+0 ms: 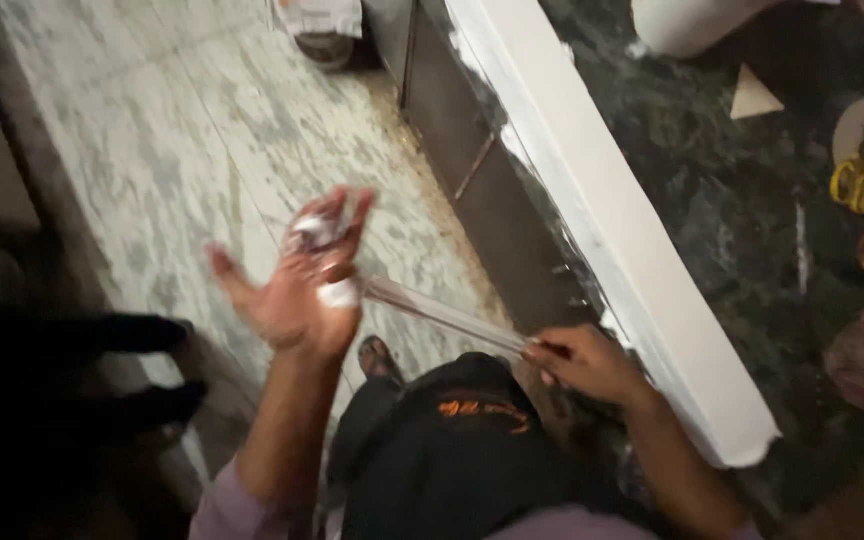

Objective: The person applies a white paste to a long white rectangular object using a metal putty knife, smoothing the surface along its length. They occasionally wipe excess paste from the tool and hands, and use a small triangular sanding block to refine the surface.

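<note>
On my left, the left hand [297, 290] is spread wide, palm up, over the veined marble floor [152, 130], with a crumpled, shiny scrap of tape [317, 232] stuck at the fingers. A thin clear strip [442, 312] runs taut from it to my right hand [587, 362], whose grip is pinched on the strip's end. Further right I see the dark green stone tabletop [712, 200] with its white edge; yellow-handled scissors [856, 180] lie blurred on it.
</note>
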